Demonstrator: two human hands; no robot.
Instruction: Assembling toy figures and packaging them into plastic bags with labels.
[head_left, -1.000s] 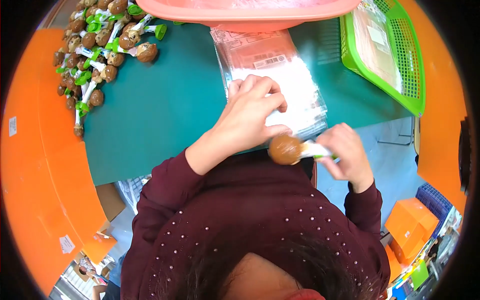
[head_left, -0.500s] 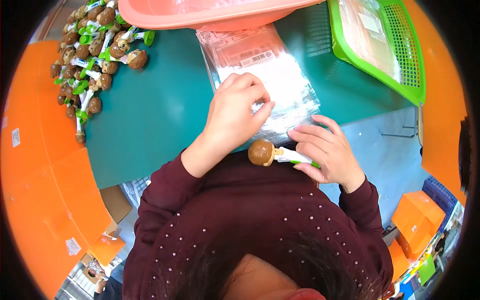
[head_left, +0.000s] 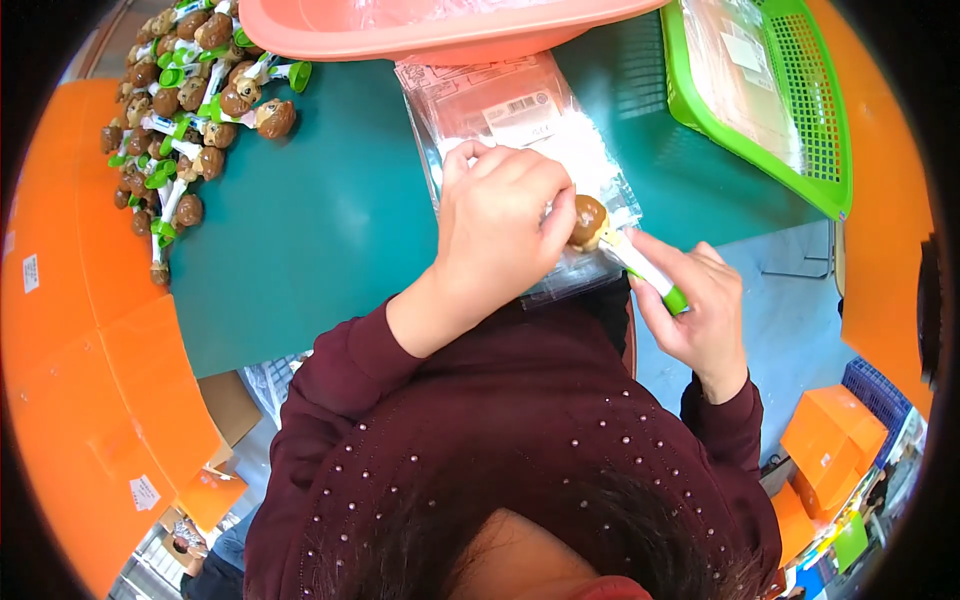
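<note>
My right hand [head_left: 695, 305] pinches a doll-headed stick [head_left: 645, 268] by its white shaft near the green end. Its round, glossy brown head points up and left, over a stack of clear printed plastic bags [head_left: 480, 95]. My left hand [head_left: 505, 215] is closed, fingers curled and thumb beside the brown head. It seems to pinch the top clear plastic bag near its near end, though the fingertips are mostly hidden. Whether the head is inside the bag's mouth or just above it, I cannot tell.
Several similar brown-headed sticks [head_left: 190, 95] lie heaped at the table's far left. A pink basin [head_left: 450, 45] stands at the far edge, over the bags' far end. On the right, a green basket [head_left: 740, 150] holds clear plastic packaging. The green table's [head_left: 300, 250] near edge lies close to my body.
My right hand has tilted the stick and raised its brown head from the table's near edge to over the bags. My left hand has shifted slightly right, its thumb now beside the head.
</note>
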